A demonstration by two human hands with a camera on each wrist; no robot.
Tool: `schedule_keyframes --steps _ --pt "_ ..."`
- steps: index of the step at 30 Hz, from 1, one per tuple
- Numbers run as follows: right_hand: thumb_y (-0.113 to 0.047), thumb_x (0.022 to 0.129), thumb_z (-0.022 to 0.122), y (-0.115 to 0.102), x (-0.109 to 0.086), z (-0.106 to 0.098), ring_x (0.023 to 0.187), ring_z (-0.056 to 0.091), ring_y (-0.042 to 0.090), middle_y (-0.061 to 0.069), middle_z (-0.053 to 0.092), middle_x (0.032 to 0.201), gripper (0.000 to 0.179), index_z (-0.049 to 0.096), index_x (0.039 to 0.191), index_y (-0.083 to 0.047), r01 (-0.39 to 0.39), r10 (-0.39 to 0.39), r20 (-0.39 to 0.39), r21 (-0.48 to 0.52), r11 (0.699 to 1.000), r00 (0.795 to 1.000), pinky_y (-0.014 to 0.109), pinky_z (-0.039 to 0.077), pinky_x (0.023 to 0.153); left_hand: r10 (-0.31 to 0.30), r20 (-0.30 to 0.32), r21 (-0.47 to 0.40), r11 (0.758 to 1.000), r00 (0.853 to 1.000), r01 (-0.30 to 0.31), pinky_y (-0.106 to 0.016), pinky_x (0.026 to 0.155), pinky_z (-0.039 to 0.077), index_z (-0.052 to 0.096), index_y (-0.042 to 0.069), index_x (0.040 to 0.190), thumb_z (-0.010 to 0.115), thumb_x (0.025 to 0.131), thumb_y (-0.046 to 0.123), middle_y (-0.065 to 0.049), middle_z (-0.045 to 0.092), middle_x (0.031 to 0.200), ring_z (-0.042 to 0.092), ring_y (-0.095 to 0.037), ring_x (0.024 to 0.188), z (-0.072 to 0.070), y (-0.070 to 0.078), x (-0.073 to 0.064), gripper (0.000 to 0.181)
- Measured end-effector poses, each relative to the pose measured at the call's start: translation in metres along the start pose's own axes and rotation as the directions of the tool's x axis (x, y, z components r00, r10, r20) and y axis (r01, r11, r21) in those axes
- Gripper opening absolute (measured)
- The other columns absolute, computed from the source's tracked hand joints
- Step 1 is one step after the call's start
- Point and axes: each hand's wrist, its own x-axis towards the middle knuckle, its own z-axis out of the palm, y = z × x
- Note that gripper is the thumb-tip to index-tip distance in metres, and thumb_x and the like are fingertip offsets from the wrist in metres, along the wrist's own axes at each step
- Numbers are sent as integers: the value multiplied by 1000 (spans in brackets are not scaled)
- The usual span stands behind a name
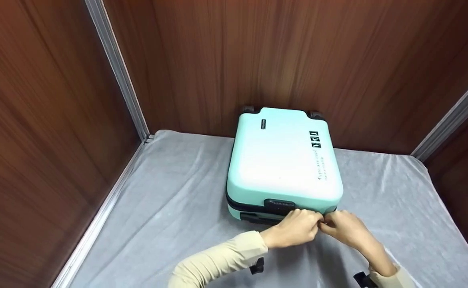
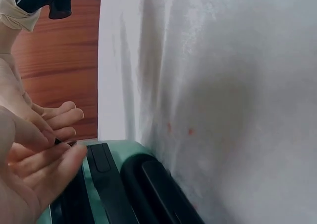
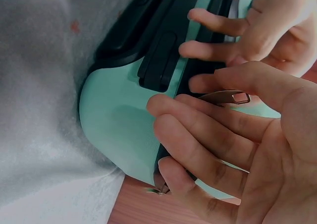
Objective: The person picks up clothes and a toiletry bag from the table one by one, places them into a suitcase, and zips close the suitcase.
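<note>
A mint-green hard-shell suitcase (image 1: 286, 160) lies flat on grey cloth, its black handle side toward me. Both my hands meet at its near edge, close to the right corner. My right hand (image 1: 348, 228) pinches a metal zipper pull (image 3: 225, 96) between thumb and index finger, its other fingers lying along the zipper seam. Against it is my left hand (image 1: 298, 228), thumb and index finger closed at a small dark piece of the same pull in the left wrist view. Near the corner, another metal piece (image 3: 161, 185) hangs by the seam.
Grey cloth (image 1: 170, 208) covers the table around the suitcase. A brown wood-grain panel (image 1: 202, 68) stands right behind the suitcase wheels, with more panels at both sides. Metal posts (image 1: 118, 68) mark the corners. A black carry handle (image 1: 280, 206) sits on the near edge.
</note>
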Motion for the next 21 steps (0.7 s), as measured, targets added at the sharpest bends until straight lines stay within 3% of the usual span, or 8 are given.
schedule_keyframes --steps 7,11,15,21 --pt "-15 86 71 -1 -1 -2 52 36 2 -15 39 58 30 50 64 -21 11 -11 36 2 1000 999 24 33 46 -10 36 34 999 999 9 -15 49 38 63 12 80 65 85 4 7 50 64 44 -5 54 -2 1 2 10" --pt "-8 76 70 0 -2 -4 52 36 2 -15 40 57 21 55 66 -18 35 -36 77 17 999 996 24 33 47 -9 49 66 998 999 6 -17 50 39 64 13 80 71 88 16 9 51 65 45 -4 55 0 1 3 11" --pt "-1 69 68 0 -2 -5 53 40 2 -15 47 59 17 59 70 -16 54 -55 98 12 998 994 25 36 48 -31 21 79 996 999 30 -16 50 40 65 14 80 71 91 26 10 52 64 46 -3 54 4 1 2 18" --pt "2 77 66 -2 -1 -6 55 37 4 -13 41 61 24 55 68 -18 38 -37 89 -13 999 995 26 33 49 -65 -34 48 997 997 67 -16 47 40 62 13 74 63 96 18 9 50 61 46 -3 52 8 2 2 23"
